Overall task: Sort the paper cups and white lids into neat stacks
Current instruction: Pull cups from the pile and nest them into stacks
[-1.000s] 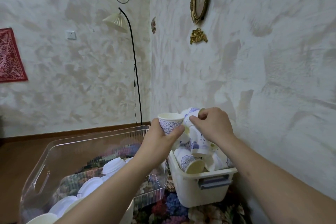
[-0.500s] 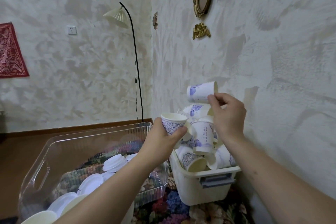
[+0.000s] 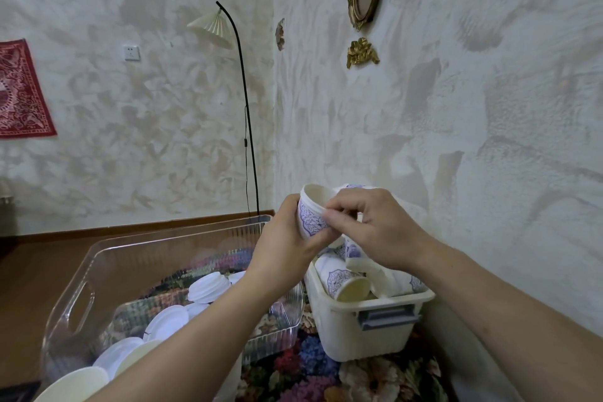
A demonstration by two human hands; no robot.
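Paper cup (image 3: pixel 312 217) gripped by L hand (image 3: pixel 283 250) | R hand (image 3: pixel 375 227) fingers curled at rim, prob pinching it

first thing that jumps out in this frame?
The two hands meeting mid-frame: the left hand grips a blue-patterned paper cup while the right hand pinches at its rim. Just below right, a cream bin is heaped with jumbled cups; at lower left, a clear plastic tub holds loose white lids.
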